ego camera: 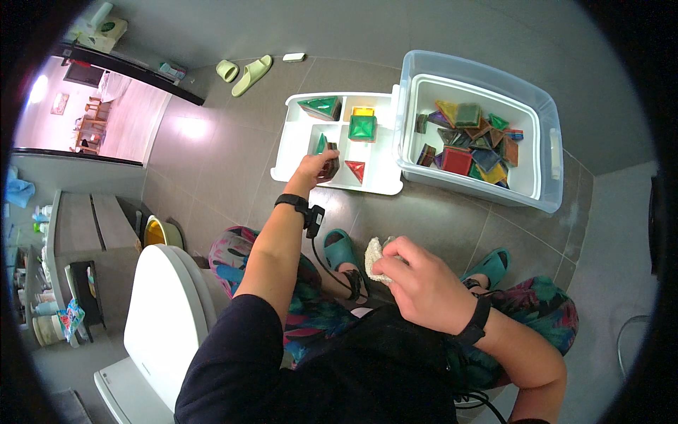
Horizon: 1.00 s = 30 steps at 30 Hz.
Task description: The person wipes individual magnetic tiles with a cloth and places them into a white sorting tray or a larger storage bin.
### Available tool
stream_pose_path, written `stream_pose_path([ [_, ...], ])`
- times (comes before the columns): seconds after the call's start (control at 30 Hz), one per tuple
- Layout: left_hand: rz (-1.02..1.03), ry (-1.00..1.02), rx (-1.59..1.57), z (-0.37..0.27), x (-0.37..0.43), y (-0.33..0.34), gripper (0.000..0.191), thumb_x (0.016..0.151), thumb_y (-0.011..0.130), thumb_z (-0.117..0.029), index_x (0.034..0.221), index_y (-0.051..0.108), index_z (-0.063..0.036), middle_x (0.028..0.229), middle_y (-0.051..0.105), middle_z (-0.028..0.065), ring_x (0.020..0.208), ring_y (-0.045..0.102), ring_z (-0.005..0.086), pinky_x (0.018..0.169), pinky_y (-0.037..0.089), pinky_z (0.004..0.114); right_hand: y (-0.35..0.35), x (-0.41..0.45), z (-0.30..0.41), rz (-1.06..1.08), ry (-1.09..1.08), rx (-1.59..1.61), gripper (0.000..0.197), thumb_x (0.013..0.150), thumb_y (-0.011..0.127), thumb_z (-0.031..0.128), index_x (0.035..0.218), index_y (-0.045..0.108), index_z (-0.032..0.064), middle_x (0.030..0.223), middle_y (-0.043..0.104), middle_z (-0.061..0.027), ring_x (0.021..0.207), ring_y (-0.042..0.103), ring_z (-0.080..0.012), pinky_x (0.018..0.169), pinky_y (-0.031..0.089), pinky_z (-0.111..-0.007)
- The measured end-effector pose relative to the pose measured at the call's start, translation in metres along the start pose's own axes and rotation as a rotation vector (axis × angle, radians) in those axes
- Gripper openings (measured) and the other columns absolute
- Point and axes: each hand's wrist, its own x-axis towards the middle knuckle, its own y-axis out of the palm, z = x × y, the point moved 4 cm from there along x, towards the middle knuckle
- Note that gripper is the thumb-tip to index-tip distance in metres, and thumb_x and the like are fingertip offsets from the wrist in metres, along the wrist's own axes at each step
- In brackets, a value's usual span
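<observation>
My left hand (pixel 313 165) reaches over a white compartment tray (pixel 384 183) and grips a dark reddish stack of translucent tiles (pixel 330 165). How many tiles are in it cannot be told. Beside those fingers a green triangular tile (pixel 321 143) stands in the same compartment. Green triangular tiles (pixel 322 107) fill the upper left section, and square tiles with a green one (pixel 363 127) on top sit to the right. A red triangular tile (pixel 356 170) lies near the tray's front edge. In front of my body, my right hand (pixel 424 281) pinches a crumpled cream cloth (pixel 374 259).
A clear plastic bin (pixel 476 62) right of the tray holds a white inner tub (pixel 535 159) with many mixed coloured tiles (pixel 456 160). Green slippers (pixel 252 76) lie by the wall. A toilet (pixel 161 318) stands at my left, near a yellowish bucket (pixel 172 233) and a doorway.
</observation>
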Motion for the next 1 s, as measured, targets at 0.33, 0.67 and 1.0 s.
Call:
stream_pose_path([
  [0.33,0.873,0.331,-0.785,-0.074,-0.123,0.097,0.073,0.085,0.069,-0.031,0.143,0.039,0.0025,0.131,0.056,0.0272,0.119,0.057,0.046,0.109,0.042,0.059,-0.026,0.012,-0.021,-0.241,0.166,0.337,0.015,0.089,0.046,0.006,0.097,0.057,-0.0005,0.093,0.056,-0.016,0.087,0.057,-0.0295,0.08,0.046,-0.034],
  [0.67,0.477,0.439,-0.956,-0.084,-0.137,0.055,0.052,0.088,0.069,-0.031,0.128,0.05,-0.0014,0.121,0.058,0.0191,0.115,0.056,0.0355,0.103,0.047,0.053,-0.022,0.005,-0.028,-0.196,0.329,0.577,0.02,0.095,0.042,0.014,0.09,0.053,-0.0017,0.079,0.055,-0.0102,0.077,0.052,-0.0169,0.072,0.044,-0.032],
  [1.0,0.048,0.156,-0.168,-0.017,-0.087,0.058,0.04,0.078,0.081,-0.028,0.106,0.064,-0.0044,0.088,0.064,0.0047,0.078,0.063,0.0188,0.076,0.054,0.034,-0.011,0.003,-0.021,-0.078,0.433,0.447,0.017,0.096,0.05,0.013,0.088,0.054,-0.0012,0.072,0.053,-0.0111,0.069,0.052,-0.0149,0.065,0.044,-0.032],
])
